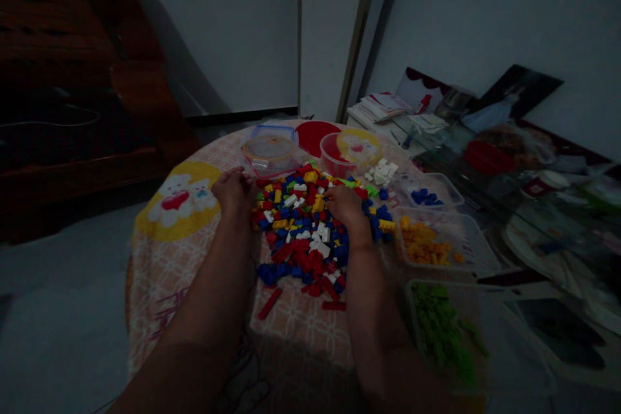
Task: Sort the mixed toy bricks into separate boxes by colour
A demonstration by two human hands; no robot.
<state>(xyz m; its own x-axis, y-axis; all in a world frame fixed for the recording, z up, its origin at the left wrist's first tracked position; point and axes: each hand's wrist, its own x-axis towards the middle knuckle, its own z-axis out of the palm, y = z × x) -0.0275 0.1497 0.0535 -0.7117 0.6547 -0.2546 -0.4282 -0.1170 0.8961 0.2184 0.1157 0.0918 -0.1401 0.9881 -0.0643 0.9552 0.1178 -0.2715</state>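
Note:
A heap of mixed toy building bricks [303, 233] in red, blue, yellow, white and green lies on the patterned tablecloth [310, 336]. My left hand [233, 189] is at the heap's left edge with its fingers curled in; whatever may be between them is hidden. Over the upper right part of the heap, my right hand [345, 205] reaches in with bent fingers closed together. Its fingertips are beside a yellow brick [319, 204], and I cannot see whether they grip it. Two long red bricks [270, 303] lie apart near the front of the heap.
Right of the heap stand clear trays with blue bricks [424, 196], yellow bricks [427, 242] and green bricks [441, 330]. White bricks [382, 172] form a small pile. Behind are a clear lidded box [269, 154], a round tub [332, 154] and a red lid [315, 136]. A cluttered glass table [490, 187] stands at right.

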